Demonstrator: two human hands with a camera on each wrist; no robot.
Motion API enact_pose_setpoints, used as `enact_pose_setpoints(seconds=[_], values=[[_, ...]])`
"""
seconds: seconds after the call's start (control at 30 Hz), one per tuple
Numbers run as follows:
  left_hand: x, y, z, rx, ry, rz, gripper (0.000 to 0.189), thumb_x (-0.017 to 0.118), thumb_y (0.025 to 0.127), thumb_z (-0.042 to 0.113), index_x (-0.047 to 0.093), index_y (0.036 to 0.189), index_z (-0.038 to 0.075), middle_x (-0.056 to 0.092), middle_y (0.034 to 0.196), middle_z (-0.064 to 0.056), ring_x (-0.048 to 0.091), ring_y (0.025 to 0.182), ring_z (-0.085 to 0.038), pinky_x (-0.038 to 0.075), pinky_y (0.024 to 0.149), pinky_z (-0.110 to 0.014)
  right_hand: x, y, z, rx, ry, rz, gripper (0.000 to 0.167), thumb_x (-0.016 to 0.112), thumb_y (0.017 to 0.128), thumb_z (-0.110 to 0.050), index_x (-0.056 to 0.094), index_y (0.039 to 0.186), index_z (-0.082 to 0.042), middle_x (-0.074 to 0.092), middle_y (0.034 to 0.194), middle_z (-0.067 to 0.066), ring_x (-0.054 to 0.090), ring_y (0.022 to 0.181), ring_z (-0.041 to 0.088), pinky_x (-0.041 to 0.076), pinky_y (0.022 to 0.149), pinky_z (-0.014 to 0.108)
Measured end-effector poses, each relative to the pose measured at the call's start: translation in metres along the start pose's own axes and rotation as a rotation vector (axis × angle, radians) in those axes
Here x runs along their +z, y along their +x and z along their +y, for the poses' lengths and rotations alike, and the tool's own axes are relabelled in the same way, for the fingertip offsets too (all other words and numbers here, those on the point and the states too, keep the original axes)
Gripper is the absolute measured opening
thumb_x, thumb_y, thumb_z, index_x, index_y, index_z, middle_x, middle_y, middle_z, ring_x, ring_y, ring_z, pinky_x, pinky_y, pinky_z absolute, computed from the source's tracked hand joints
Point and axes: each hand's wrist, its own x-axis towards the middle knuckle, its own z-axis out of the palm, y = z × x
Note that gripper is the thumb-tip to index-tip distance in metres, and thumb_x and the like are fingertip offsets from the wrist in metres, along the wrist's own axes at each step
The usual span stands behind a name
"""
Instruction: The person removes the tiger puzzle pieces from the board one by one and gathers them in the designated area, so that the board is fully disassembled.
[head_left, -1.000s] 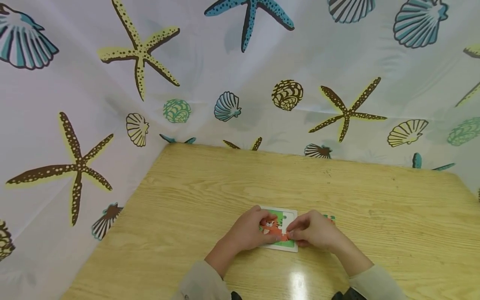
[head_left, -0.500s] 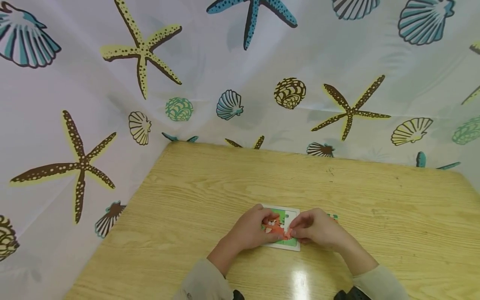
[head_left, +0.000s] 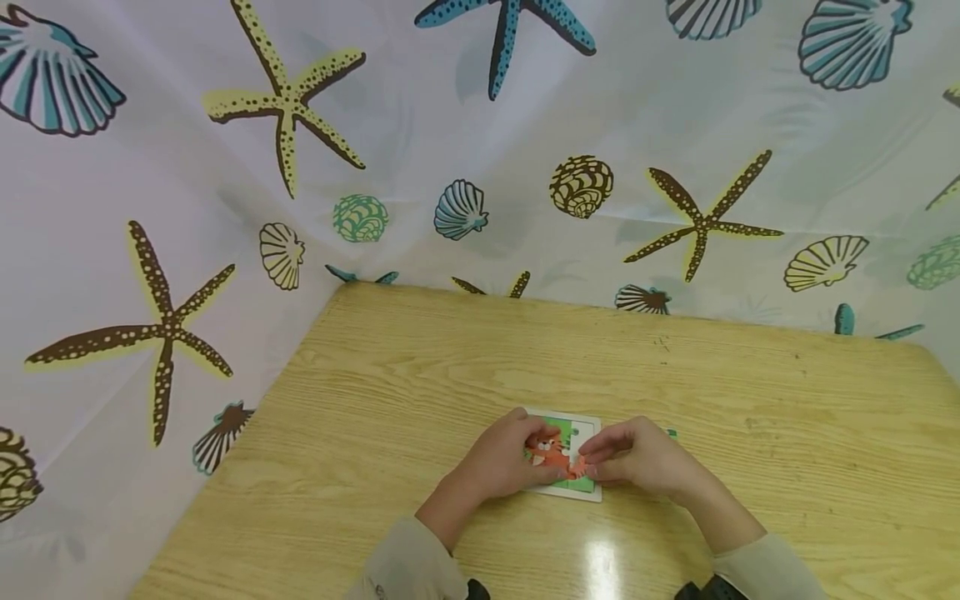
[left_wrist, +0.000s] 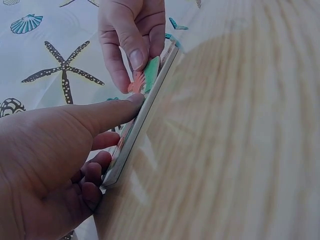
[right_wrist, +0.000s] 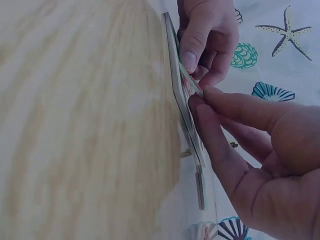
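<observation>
A small jigsaw puzzle in a white frame lies on the table, showing an orange tiger on green; a white gap shows at its upper right. My left hand holds its left part, thumb at the near side and fingers curled over the picture. Between thumb and index finger my right hand pinches an orange and green puzzle piece at the lower right. That piece stands tilted up from the frame in both wrist views, and my left thumb is right at its near end.
A loose puzzle piece lies right of the frame, mostly hidden behind my right hand; its edge shows as a flat piece in the right wrist view. Wood-grain table surrounds the puzzle. A shell-and-starfish curtain hangs behind and at left.
My right fingers have shifted slightly at the piece, and the hand now covers more of the loose piece behind it. My left hand stays on the puzzle. The head view has shifted a little.
</observation>
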Motion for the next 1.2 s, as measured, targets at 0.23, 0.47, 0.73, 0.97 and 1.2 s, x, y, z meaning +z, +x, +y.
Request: enact_pose_setpoints(seconds=[0.23,0.47,0.73,0.97,1.2], values=[[-0.001,-0.001,0.000,0.009,-0.007,-0.003,0.055,0.081,0.083,0.043,0.067,0.128,0.015,0.052,0.092,0.004,0.044,0.078,-0.010,0.040,0.072,-0.025,0.001,-0.002,0.000,0.035,-0.031,0.038,0.028,0.077,0.085,-0.006,0.072,0.110,0.004,0.074,0.098,0.008,0.068,0.088,0.013,0.057,0.076,0.028],[-0.001,-0.001,0.001,0.003,-0.001,-0.006,0.056,0.081,0.083,0.044,0.067,0.129,0.014,0.051,0.091,0.003,0.044,0.078,-0.011,0.039,0.071,-0.025,0.001,-0.002,0.002,0.020,0.033,0.021,0.023,0.070,0.090,-0.002,0.070,0.112,0.008,0.073,0.101,0.013,0.071,0.091,0.016,0.059,0.080,0.032],[-0.001,-0.002,0.002,-0.006,0.001,-0.006,0.056,0.081,0.082,0.043,0.067,0.128,0.014,0.051,0.091,0.003,0.044,0.077,-0.011,0.040,0.072,-0.025,-0.003,-0.002,0.008,0.045,0.096,0.011,0.028,0.072,0.091,-0.009,0.071,0.113,0.007,0.074,0.103,0.010,0.072,0.092,0.018,0.060,0.080,0.035],[0.000,-0.001,0.003,-0.005,0.001,-0.004,0.055,0.082,0.082,0.042,0.068,0.128,0.015,0.051,0.091,0.003,0.044,0.075,-0.010,0.039,0.070,-0.024,-0.007,-0.007,0.011,0.074,0.146,0.032,0.032,0.074,0.091,-0.012,0.070,0.116,0.007,0.073,0.103,0.007,0.071,0.095,0.018,0.059,0.082,0.035],[0.001,-0.001,0.001,-0.029,0.005,-0.012,0.055,0.080,0.082,0.046,0.067,0.128,0.018,0.050,0.091,0.004,0.045,0.077,-0.012,0.040,0.072,-0.026,-0.012,-0.009,0.010,0.082,0.150,0.054,0.033,0.074,0.090,-0.012,0.071,0.117,0.005,0.072,0.109,0.006,0.069,0.094,0.013,0.059,0.081,0.032]])
